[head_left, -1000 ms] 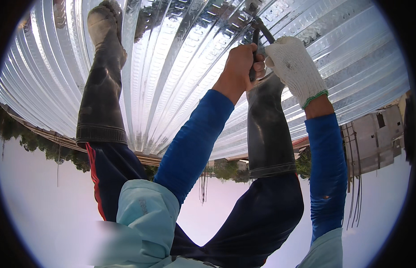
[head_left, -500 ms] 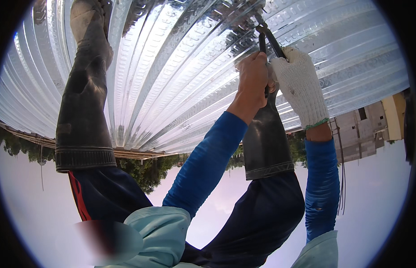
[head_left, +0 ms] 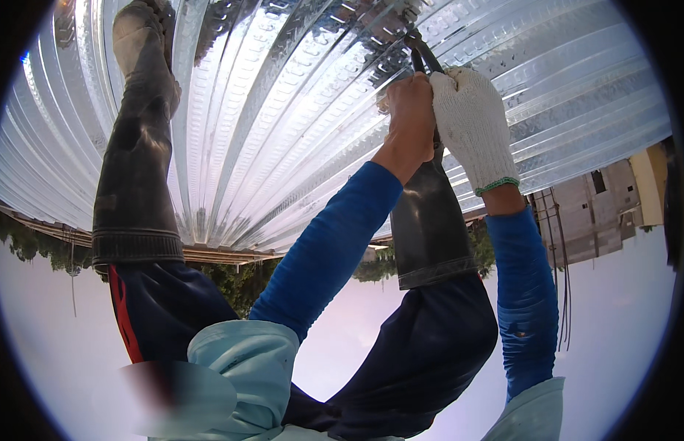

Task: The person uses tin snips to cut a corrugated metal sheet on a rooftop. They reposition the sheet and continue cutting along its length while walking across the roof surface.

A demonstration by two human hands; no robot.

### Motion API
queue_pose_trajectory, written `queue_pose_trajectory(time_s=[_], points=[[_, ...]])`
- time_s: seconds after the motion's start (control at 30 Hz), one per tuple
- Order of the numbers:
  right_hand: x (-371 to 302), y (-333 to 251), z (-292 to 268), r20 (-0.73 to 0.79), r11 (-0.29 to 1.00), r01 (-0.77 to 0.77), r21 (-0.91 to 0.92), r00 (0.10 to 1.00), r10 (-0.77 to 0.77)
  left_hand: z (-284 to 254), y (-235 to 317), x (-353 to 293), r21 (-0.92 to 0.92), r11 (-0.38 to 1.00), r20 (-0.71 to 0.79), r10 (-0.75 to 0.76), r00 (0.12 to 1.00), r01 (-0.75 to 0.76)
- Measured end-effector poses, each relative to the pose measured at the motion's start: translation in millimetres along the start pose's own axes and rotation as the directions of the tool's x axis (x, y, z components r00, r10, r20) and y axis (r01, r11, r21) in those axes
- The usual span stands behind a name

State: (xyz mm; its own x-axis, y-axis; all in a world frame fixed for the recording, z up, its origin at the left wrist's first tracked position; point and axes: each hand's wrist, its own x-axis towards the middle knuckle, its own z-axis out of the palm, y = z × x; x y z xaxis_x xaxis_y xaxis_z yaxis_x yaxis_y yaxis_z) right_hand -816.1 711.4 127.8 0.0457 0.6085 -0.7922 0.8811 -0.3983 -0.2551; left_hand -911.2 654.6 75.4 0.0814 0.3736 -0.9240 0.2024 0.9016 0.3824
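Observation:
My left hand (head_left: 409, 117), bare below a blue sleeve, is closed round one dark handle of a pair of pincers (head_left: 425, 55). My right hand (head_left: 474, 125), in a white knitted glove with a green cuff edge, grips the other handle close beside it. The two hands almost touch. The pincers' jaws point away from me, low over the ribbed, shiny metal decking sheet (head_left: 239, 140). What lies between the jaws is too small and dark to make out.
My dark rubber boots (head_left: 136, 162) stand on the decking, the right one behind my hands. Wooden boards (head_left: 231, 255) run along the deck's edge, with trees (head_left: 242, 283) beyond. At the right are thin upright rods (head_left: 559, 272) and a grey building (head_left: 592, 213).
Both hands have moved a little left with the pincers. The handles have come closer together, and my gloved right hand now sits right against my left.

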Motion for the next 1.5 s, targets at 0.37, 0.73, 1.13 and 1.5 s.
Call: queue_pose_trajectory(time_s=[0.37,0.73,1.13,1.5], points=[[-12,-27,-6,-0.053,0.964,-0.259,0.058,0.964,0.262,-7,32,14,-0.503,0.756,0.145,-0.405,0.903,0.419],[-50,-16,26,-0.077,0.816,-0.409,0.409,0.875,0.477,3,6,2,-0.183,0.969,-0.019,-0.170,0.985,0.164],[-23,13,-20,0.294,0.713,-0.479,0.512,0.877,0.379,-21,7,-12,-0.135,0.928,0.092,-0.336,0.937,0.346],[0,7,-27,0.209,0.901,-0.320,0.292,0.941,0.267,-24,29,-1,-0.357,0.823,0.170,-0.408,0.897,0.443]])
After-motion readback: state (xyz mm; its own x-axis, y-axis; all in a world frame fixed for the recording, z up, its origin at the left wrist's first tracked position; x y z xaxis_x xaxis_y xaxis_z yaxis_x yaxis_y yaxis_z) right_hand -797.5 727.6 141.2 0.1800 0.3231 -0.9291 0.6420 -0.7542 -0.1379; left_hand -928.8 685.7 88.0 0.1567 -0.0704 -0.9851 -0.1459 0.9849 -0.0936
